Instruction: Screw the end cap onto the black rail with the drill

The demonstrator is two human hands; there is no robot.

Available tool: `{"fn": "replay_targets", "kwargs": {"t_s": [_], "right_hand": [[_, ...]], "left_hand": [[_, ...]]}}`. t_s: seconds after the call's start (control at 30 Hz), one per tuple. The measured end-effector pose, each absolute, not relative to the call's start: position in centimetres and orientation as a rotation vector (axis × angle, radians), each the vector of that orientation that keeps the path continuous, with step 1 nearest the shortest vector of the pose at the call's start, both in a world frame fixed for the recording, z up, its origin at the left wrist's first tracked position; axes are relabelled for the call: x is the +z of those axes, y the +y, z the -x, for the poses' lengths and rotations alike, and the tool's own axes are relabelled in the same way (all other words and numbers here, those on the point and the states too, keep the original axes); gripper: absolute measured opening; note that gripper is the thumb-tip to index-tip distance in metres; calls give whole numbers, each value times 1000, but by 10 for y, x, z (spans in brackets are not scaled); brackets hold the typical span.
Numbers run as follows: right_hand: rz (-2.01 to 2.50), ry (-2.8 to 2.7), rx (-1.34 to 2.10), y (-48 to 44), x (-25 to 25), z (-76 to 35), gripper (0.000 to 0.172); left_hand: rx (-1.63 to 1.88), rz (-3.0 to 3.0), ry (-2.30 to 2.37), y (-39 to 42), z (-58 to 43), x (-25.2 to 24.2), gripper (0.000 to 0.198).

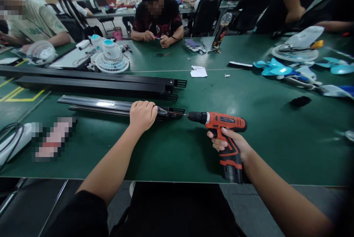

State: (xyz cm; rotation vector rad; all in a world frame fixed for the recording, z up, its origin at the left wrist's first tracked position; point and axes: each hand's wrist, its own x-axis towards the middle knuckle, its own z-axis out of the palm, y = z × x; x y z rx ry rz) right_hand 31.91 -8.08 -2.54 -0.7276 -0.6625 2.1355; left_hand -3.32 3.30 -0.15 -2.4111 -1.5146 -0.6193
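Note:
My right hand is wrapped round the handle of an orange and black cordless drill, held level with its chuck pointing left. The drill's thin bit reaches to the slotted end bracket of a long black metal bar; whether it touches a screw there is too small to tell. My left hand grips the bar near that end, fingers closed over its top, and presses it on the green table. Behind it lie two more long black bars with similar slotted ends.
White and blue fans stand at the back left. Blue fan blades and another fan lie at the right, near a small black object. Paper scraps lie mid-table. A person sits opposite, hands on a small tool.

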Motion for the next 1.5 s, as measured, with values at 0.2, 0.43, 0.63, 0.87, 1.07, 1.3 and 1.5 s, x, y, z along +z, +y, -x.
{"fn": "replay_targets", "kwargs": {"t_s": [0.2, 0.43, 0.63, 0.87, 1.07, 1.3, 1.5], "right_hand": [[703, -646, 2104, -81, -25, -318, 32], [702, -652, 2079, -82, -24, -316, 31], [682, -632, 2104, -80, -25, -318, 31], [703, -645, 2125, -79, -25, -320, 35], [719, -629, 2131, -79, -23, -318, 37], [722, -654, 2121, -79, -23, -318, 36], [708, -668, 2092, -81, -26, -319, 34]], "left_hand": [[-625, 2413, -1504, 35, 34, -3, 47], [-617, 2383, -1474, 34, 34, -3, 46], [-620, 2380, -1481, 34, 34, -4, 45], [-627, 2382, -1476, 35, 34, -5, 46], [-616, 2384, -1487, 34, 33, -3, 46], [-633, 2399, -1499, 35, 33, -4, 49], [-653, 2424, -1540, 35, 33, -3, 49]]}}
